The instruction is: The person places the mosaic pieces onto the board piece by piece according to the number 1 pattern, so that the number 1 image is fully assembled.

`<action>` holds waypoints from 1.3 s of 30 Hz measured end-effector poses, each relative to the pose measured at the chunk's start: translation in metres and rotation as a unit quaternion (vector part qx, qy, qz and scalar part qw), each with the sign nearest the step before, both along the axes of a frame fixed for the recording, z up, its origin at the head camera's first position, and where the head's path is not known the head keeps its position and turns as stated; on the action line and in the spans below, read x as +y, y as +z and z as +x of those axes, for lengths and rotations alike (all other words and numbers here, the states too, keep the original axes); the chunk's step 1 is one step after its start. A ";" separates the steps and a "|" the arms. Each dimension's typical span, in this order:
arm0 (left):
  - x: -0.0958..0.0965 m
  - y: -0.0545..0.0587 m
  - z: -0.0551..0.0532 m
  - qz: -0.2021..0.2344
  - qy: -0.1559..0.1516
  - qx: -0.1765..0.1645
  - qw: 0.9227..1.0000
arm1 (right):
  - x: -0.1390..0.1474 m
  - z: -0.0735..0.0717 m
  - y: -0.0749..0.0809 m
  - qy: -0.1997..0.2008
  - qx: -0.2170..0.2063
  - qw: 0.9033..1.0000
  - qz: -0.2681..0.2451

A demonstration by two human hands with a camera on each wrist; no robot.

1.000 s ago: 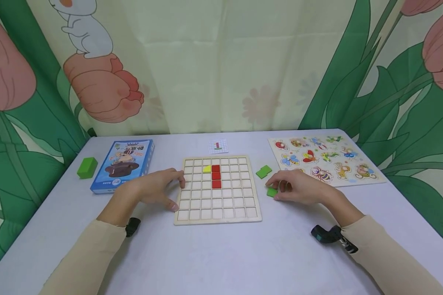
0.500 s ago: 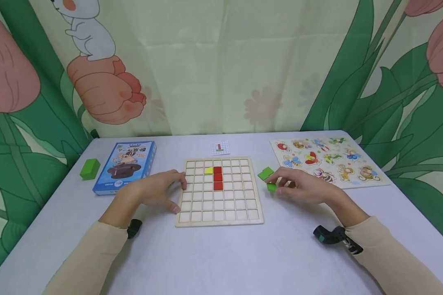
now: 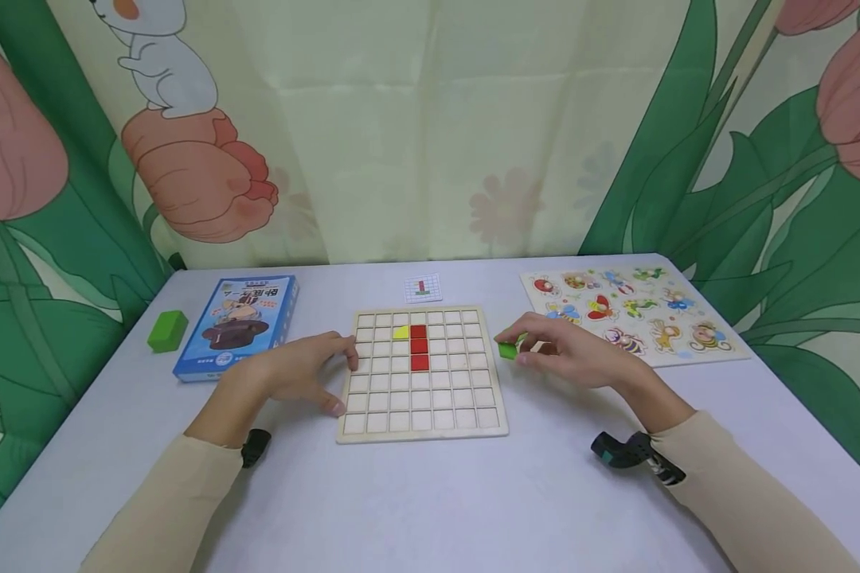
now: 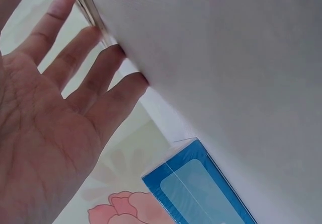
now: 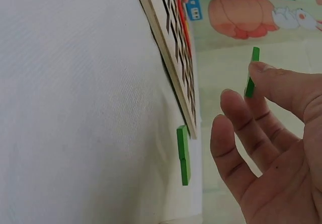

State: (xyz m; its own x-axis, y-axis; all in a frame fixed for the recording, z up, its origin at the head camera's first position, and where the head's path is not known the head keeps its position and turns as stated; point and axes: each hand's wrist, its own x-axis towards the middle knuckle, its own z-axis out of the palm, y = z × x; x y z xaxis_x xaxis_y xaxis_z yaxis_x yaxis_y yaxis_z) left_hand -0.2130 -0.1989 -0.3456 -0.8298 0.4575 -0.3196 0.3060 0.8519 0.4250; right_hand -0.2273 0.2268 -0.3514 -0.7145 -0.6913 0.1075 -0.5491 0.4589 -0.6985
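A wooden grid board (image 3: 460, 397) lies in the middle of the table. Three red tiles (image 3: 419, 345) form a column in its cells, with a yellow tile (image 3: 401, 333) left of the top one. My left hand (image 3: 297, 368) rests at the board's left edge, thumb and fingertips spread along it. Right of the board, my right hand (image 3: 569, 350) pinches a green square tile (image 5: 255, 54) between thumb and fingers, raised off the table. Below it in the right wrist view, two more green tiles (image 5: 183, 156) lie by the board's corner; the hand mostly hides them in the head view.
A small pattern card (image 3: 422, 287) lies behind the board. To the left are a blue box (image 3: 236, 326) and a green block (image 3: 168, 331). A picture board with insects (image 3: 623, 306) lies at the back right, near my right hand. A printed curtain hangs behind the table.
My right hand has picked up the green tile from the table and moved it left and slightly away, toward the board's right edge. The left hand stays at the board.
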 end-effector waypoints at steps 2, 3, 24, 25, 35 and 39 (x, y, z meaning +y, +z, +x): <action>0.000 0.000 0.001 0.002 0.001 0.000 1.000 | -0.003 -0.001 0.001 -0.004 -0.001 1.000 -0.002; 0.001 0.000 0.001 0.004 -0.001 0.001 1.000 | -0.005 -0.001 0.001 -0.006 0.000 1.000 -0.003; -0.001 0.000 0.002 0.002 0.000 0.003 1.000 | -0.053 -0.008 0.015 0.032 -0.022 0.999 -0.029; -0.002 0.000 0.002 0.002 0.002 0.002 1.000 | -0.056 -0.008 0.014 0.034 -0.023 0.999 -0.031; -0.002 -0.003 0.002 0.011 -0.001 -0.002 1.000 | -0.076 -0.015 0.010 0.073 -0.048 0.994 -0.070; -0.001 -0.002 0.001 0.006 -0.001 -0.001 1.000 | -0.081 -0.017 0.009 0.080 -0.054 0.992 -0.082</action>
State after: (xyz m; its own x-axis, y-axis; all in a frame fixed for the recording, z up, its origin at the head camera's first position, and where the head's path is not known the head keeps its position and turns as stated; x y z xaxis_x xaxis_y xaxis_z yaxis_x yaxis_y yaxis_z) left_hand -0.2118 -0.2001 -0.3472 -0.8286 0.4625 -0.3155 0.3071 0.8466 0.4347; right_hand -0.2447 0.1460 -0.3424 -0.6112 -0.7758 0.1565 -0.5226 0.2472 -0.8160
